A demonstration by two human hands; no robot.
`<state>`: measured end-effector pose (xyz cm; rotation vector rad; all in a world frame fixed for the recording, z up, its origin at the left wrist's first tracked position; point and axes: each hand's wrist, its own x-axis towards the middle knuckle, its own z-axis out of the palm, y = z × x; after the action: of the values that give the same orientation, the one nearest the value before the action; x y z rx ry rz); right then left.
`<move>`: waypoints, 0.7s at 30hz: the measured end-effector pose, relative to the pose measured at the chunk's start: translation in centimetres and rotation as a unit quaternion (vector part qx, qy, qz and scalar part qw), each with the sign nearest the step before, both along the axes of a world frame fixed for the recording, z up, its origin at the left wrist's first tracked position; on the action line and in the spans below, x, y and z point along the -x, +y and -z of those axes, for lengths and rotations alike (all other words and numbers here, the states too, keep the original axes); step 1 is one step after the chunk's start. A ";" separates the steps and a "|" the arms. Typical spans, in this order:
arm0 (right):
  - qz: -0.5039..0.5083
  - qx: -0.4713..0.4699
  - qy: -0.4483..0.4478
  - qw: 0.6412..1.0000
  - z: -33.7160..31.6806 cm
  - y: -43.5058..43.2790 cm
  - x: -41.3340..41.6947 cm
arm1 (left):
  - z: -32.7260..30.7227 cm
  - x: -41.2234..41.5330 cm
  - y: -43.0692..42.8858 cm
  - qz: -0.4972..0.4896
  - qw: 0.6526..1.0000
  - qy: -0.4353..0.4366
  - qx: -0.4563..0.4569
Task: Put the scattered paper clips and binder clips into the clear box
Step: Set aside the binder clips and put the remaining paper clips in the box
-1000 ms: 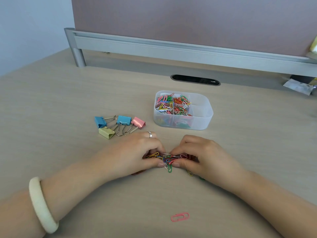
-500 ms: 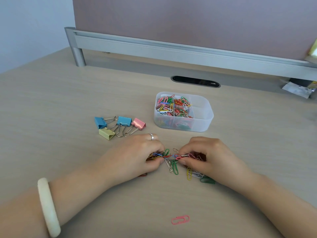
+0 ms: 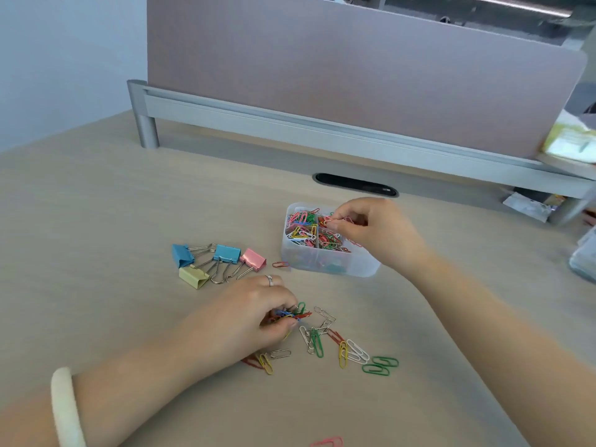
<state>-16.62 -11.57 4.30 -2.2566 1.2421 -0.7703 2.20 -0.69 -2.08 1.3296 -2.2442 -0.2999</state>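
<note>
The clear box (image 3: 329, 267) stands mid-desk, its compartments holding many coloured paper clips. My right hand (image 3: 377, 232) hovers over its right side, fingers curled and pinching a few paper clips above the box. My left hand (image 3: 254, 314) rests on the desk nearer me and pinches a small bunch of coloured paper clips (image 3: 292, 314). Several loose paper clips (image 3: 342, 346) lie scattered to its right. One red clip (image 3: 280, 264) lies beside the box. Several binder clips (image 3: 219, 264), blue, yellow and pink, sit left of the box.
A pink paper clip (image 3: 327, 442) lies at the near edge of the view. A partition with a metal rail (image 3: 322, 130) runs across the back, with a cable slot (image 3: 354, 183) in the desk before it. Papers and a plastic packet (image 3: 529, 206) sit at the far right.
My right hand has left the pile and moved up to the box with some paper clips. My left hand stayed at the pile, where more loose clips now show. The camera tilted up.
</note>
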 end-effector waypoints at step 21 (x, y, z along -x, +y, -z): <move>0.028 0.062 0.218 0.973 0.8 -0.8 0.1 | 0.4 -0.4 -0.1 0.000 1.000 0.022 0.011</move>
<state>-16.75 -12.35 3.50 -2.5957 1.4915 -0.3860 2.57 -0.82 -2.45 1.2996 -2.2041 -0.3007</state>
